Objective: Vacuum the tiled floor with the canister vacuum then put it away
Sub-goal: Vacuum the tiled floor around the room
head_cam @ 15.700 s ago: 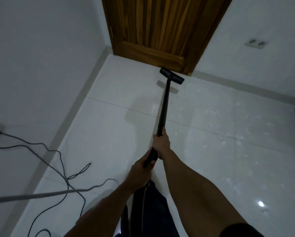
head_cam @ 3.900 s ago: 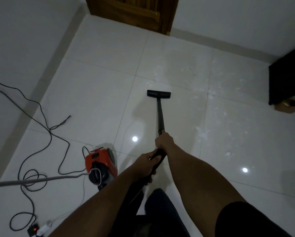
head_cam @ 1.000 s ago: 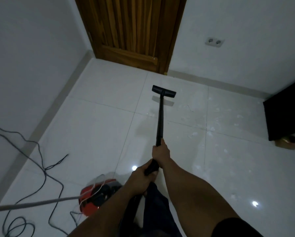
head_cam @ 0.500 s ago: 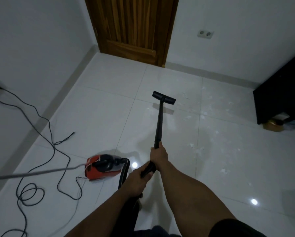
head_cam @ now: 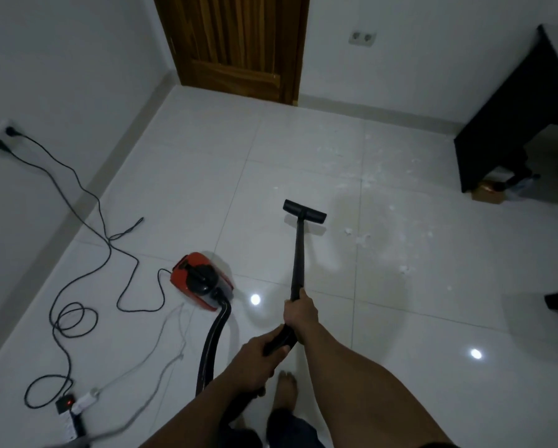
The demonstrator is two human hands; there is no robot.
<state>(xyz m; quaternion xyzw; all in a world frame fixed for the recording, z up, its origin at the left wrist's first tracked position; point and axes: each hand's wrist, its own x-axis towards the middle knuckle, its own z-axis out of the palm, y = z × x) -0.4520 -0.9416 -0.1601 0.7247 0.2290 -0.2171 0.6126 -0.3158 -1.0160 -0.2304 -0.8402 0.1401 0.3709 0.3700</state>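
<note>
The black vacuum wand (head_cam: 298, 253) runs from my hands out to its flat floor head (head_cam: 304, 212), which rests on the white tiled floor (head_cam: 180, 202). My right hand (head_cam: 300, 313) grips the wand higher up; my left hand (head_cam: 258, 360) holds the handle end just below it. The red canister vacuum (head_cam: 200, 281) sits on the floor to the left of the wand, and its black hose (head_cam: 214, 337) curves back toward me. White crumbs of debris (head_cam: 358, 237) lie scattered to the right of the floor head.
Black power cords (head_cam: 77, 286) loop over the floor at left, running from wall plugs (head_cam: 2, 139) to a power strip (head_cam: 69, 407). A wooden door (head_cam: 235, 43) stands at the back. Black furniture (head_cam: 514, 124) fills the right side. My bare foot (head_cam: 285, 388) is below my hands.
I have stepped back and the floor head has been drawn toward me across the tile. The canister has rolled nearer and its hose now shows.
</note>
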